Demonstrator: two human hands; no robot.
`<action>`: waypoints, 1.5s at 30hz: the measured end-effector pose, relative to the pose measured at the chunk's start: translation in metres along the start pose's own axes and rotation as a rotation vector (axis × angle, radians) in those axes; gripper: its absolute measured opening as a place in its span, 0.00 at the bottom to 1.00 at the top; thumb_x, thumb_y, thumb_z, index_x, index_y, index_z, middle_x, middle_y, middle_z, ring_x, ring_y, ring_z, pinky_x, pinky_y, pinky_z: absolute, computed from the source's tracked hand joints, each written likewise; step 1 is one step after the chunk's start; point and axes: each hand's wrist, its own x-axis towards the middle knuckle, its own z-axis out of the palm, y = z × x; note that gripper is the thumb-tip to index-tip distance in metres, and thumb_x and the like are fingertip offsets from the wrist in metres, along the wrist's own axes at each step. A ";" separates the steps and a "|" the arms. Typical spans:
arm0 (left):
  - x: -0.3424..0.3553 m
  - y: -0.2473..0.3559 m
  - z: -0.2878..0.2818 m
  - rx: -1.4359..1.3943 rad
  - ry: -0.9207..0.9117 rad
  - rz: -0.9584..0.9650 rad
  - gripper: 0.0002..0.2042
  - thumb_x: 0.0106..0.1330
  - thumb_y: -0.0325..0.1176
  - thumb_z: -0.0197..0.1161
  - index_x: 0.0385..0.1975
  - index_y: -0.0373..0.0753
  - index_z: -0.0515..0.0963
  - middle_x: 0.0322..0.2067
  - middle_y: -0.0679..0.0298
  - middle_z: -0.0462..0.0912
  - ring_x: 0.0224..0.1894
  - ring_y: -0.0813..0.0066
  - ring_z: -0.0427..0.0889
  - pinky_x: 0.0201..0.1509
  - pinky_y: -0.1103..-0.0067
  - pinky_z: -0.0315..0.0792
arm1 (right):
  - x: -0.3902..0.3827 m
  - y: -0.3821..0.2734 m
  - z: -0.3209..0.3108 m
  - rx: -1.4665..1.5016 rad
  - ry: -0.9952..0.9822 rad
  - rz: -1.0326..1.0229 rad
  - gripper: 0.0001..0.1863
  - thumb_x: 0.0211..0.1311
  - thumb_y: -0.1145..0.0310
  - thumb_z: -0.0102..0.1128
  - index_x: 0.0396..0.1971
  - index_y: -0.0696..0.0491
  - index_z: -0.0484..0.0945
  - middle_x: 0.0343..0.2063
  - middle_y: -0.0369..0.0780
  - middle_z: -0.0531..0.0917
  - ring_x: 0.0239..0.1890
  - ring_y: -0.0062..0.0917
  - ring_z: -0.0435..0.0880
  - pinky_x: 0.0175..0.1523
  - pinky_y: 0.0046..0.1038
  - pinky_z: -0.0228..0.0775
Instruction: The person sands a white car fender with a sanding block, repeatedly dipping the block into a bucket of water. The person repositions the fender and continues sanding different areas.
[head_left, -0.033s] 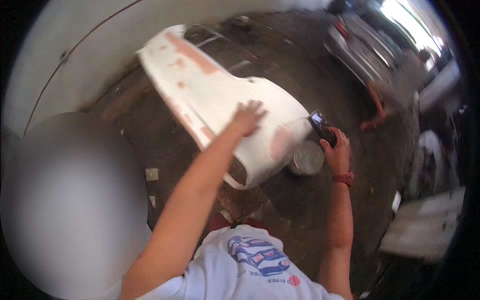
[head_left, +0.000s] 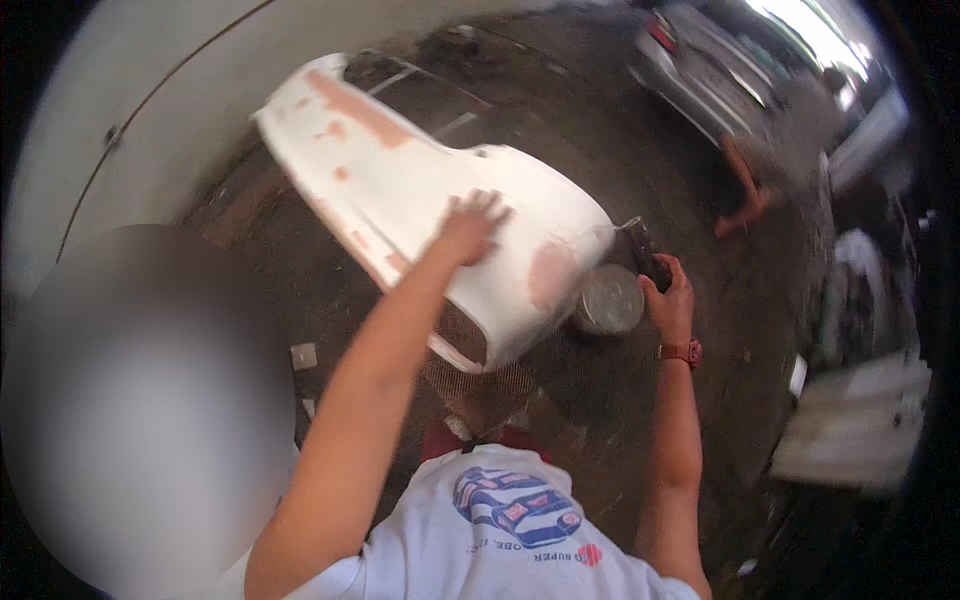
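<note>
A white car body panel (head_left: 390, 215), curved like a bumper, with pinkish patches lies slanting across the middle of the view. My left hand (head_left: 474, 226) is on its upper surface, fingers spread, holding nothing. At the panel's right end, my right hand (head_left: 670, 300) grips a dark hand-held device (head_left: 646, 252), which is too blurred to make out. A round silvery can (head_left: 610, 298) sits beside that hand, under the panel's edge.
A pale wall (head_left: 120, 70) with a cable runs along the left. At upper right are a silver car (head_left: 700, 75) and a blurred person (head_left: 790, 130). A pale flat board (head_left: 850, 420) lies at lower right. A large blurred-out patch covers the lower left.
The view has shifted slightly, so the panel and both hands appear a little further left. The small lit screen on the device is harder to see now.
</note>
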 end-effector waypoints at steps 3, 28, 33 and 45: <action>-0.022 -0.040 -0.015 0.106 -0.031 -0.121 0.39 0.82 0.56 0.57 0.89 0.64 0.49 0.90 0.58 0.41 0.90 0.45 0.43 0.88 0.40 0.45 | -0.079 0.119 0.041 0.351 0.174 0.464 0.24 0.71 0.63 0.78 0.61 0.55 0.82 0.62 0.45 0.87 0.64 0.41 0.85 0.69 0.46 0.76; 0.095 -0.114 -0.034 0.004 0.295 0.068 0.49 0.71 0.77 0.58 0.68 0.30 0.78 0.62 0.40 0.85 0.68 0.44 0.82 0.72 0.56 0.73 | -0.076 -0.095 0.226 -0.022 0.330 0.251 0.38 0.69 0.61 0.77 0.77 0.41 0.73 0.66 0.57 0.75 0.69 0.56 0.75 0.74 0.55 0.66; 0.083 -0.106 -0.023 -0.007 0.496 0.109 0.45 0.73 0.74 0.58 0.63 0.30 0.82 0.59 0.46 0.87 0.64 0.49 0.84 0.72 0.56 0.71 | -0.052 -0.089 0.225 0.238 0.309 0.183 0.34 0.67 0.61 0.77 0.71 0.50 0.75 0.68 0.54 0.76 0.72 0.59 0.73 0.75 0.58 0.66; 0.084 -0.108 -0.027 -0.057 0.442 0.091 0.45 0.69 0.76 0.62 0.62 0.32 0.84 0.58 0.51 0.89 0.63 0.52 0.85 0.70 0.58 0.71 | -0.005 -0.100 0.240 -0.227 0.438 0.308 0.32 0.71 0.62 0.71 0.75 0.41 0.78 0.62 0.49 0.78 0.65 0.49 0.76 0.69 0.56 0.69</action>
